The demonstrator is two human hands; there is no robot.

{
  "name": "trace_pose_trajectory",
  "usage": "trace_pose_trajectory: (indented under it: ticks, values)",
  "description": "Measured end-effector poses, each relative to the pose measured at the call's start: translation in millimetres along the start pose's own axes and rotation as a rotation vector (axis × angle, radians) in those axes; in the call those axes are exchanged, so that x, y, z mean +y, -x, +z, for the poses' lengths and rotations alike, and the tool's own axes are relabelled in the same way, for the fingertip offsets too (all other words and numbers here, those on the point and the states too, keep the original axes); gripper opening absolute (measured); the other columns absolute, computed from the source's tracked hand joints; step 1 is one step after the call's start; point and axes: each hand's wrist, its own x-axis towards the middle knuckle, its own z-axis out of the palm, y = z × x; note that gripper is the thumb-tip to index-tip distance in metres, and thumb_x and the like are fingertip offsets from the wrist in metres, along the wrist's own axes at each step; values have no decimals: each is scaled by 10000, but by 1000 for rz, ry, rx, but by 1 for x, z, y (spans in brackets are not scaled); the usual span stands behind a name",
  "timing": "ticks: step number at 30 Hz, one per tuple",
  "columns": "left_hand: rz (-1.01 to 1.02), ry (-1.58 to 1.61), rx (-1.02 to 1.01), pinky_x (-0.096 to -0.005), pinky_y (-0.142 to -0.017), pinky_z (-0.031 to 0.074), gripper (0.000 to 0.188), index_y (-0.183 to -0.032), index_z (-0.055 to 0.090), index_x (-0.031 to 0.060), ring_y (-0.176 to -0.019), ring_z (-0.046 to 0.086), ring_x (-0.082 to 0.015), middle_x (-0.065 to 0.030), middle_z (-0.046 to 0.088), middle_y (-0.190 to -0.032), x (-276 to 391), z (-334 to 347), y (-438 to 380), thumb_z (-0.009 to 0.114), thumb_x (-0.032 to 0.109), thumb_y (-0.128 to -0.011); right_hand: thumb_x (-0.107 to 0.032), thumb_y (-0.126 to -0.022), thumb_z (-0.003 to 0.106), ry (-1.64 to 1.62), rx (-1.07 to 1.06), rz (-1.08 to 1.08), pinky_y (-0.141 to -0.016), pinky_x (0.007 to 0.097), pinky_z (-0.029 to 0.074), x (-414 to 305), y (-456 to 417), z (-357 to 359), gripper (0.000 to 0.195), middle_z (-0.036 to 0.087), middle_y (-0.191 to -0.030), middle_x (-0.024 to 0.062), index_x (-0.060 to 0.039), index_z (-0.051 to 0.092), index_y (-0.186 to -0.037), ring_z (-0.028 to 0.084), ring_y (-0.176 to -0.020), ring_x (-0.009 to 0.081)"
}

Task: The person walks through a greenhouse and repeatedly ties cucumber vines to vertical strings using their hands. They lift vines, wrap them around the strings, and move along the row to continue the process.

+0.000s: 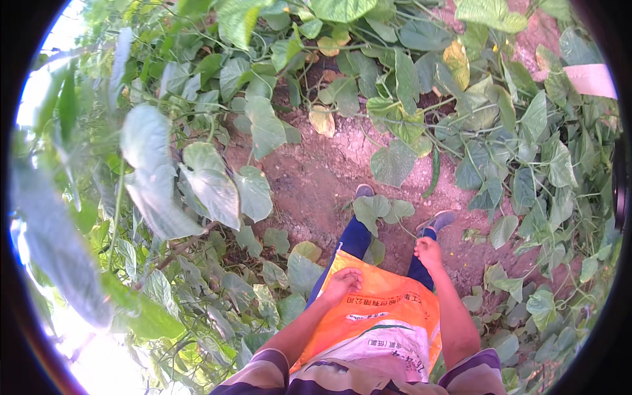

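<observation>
My right hand (428,253) has its fingertips pinched on a thin green vine stem (409,231) in front of my lower legs. From that stem spread a few cucumber-type leaves (371,213), hanging between my shoes. My left hand (344,282) rests over an orange and white woven plastic sack (380,301) that covers my lap like an apron and bears printing. Its fingers are loosely bent, with nothing seen in them. Beyond my right hand, a slender green cucumber (434,173) hangs from the vines near the ground.
Dense vines (523,173) line the right side, and leaves (155,168) on the left come close to the camera, some blurred. A bare soil path (316,182) runs ahead between them. My shoe (442,220) stands on it. A pale pink strip (590,80) shows at upper right.
</observation>
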Motion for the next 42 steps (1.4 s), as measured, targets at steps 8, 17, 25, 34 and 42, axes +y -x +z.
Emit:
trace_pose_trajectory:
  ticks: [8, 17, 25, 34, 42]
  values:
    - [327, -468, -131, -238, -629, 493, 187, -1134, 636, 38, -693, 607, -88, -8, 667, -866, 142, 21, 100, 513, 113, -1016, -142, -1032, 578, -329, 285, 58, -515, 259, 495, -52, 190, -69, 147, 682, -810, 50, -40, 647, -1111, 651, -622, 124]
    - [902, -914, -267, -274, -794, 506, 250, -1207, 630, 16, -831, 610, -86, -26, 674, -881, 231, 33, 291, 570, 113, -985, -132, -1021, 603, -119, 277, -387, -539, 251, 521, -122, 278, -43, 144, 683, -755, 47, -17, 685, -1051, 653, -616, 117]
    - [1597, 183, -655, -327, -753, 533, 137, -1006, 639, 23, -833, 639, -176, -112, 666, -1003, 247, 25, 466, 534, -43, -949, -197, -915, 679, 577, 232, -960, -724, 384, 541, -259, 365, -21, 238, 723, -875, 179, 33, 713, -966, 692, -741, 277]
    - [1502, 599, 323, -332, -785, 534, 336, -1280, 571, -2, -901, 638, -214, -98, 644, -1072, 414, -108, 437, 611, 90, -959, -160, -916, 678, 668, 70, -1115, -809, 427, 536, -341, 453, 55, 215, 708, -988, 183, -2, 710, -1058, 684, -908, 367]
    - [1440, 333, 204, -379, -899, 531, 463, -1384, 529, 13, -1120, 556, -182, -59, 592, -1227, 490, -134, 401, 668, 203, -985, -191, -926, 666, 819, -16, -1132, -809, 433, 537, -387, 469, 154, 239, 683, -994, 170, -20, 696, -1091, 673, -915, 366]
